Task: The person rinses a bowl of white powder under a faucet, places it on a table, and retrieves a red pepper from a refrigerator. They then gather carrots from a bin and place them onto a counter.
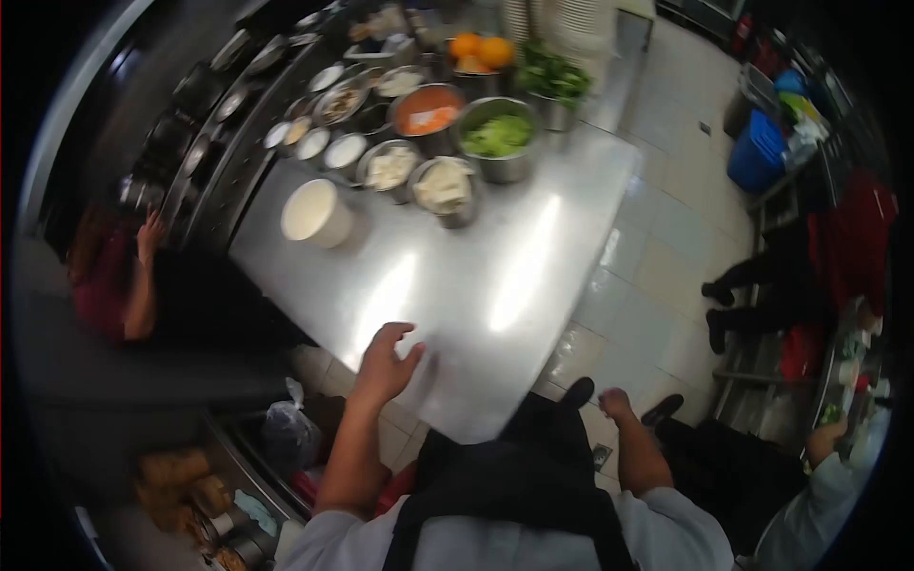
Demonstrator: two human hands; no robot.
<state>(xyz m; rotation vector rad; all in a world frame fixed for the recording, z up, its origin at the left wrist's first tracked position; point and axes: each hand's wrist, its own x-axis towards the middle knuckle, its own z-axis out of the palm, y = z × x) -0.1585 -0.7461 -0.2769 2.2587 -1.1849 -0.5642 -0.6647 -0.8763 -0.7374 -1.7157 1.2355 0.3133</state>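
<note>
Over the near left edge of the steel table (457,285) is my left hand (386,364), its thumb and fingers apart and nothing between them. My right hand (616,403) hangs beyond the table's right side, above the floor, with fingers curled in and no object showing. A white tub (316,213) stands on the table, ahead of my left hand. Behind it are a pot of chopped lettuce (499,136), a pot with orange and white pieces (427,114), and bowls of pale pieces (444,186).
Leafy greens (554,76) and oranges (481,48) sit at the back near stacked white containers (574,33). A person in dark red (109,290) works at left. Another in red (847,238) and a white sleeve (809,509) are at right. A blue bin (757,152) stands beyond the tiled floor.
</note>
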